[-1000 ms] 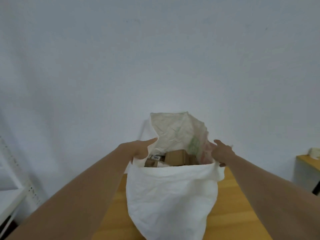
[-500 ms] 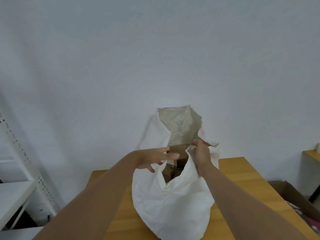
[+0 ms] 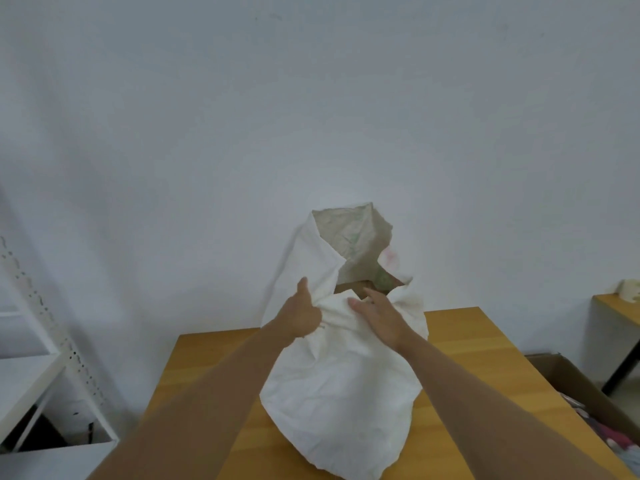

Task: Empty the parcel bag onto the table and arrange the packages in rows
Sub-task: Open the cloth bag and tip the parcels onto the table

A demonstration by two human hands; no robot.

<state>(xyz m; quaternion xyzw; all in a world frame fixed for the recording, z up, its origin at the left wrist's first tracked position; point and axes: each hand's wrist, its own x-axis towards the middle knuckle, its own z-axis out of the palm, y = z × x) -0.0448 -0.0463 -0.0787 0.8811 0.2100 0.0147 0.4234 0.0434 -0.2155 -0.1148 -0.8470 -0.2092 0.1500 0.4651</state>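
Both hands work the mouth of the parcel bag, which stands upright on the tabletop. Our left hand has a clenched grip on the near rim cloth, thumb up; our right hand lies flat on the folded rim, grip released, likely to hold it open. Inside, only a brown package edge shows.
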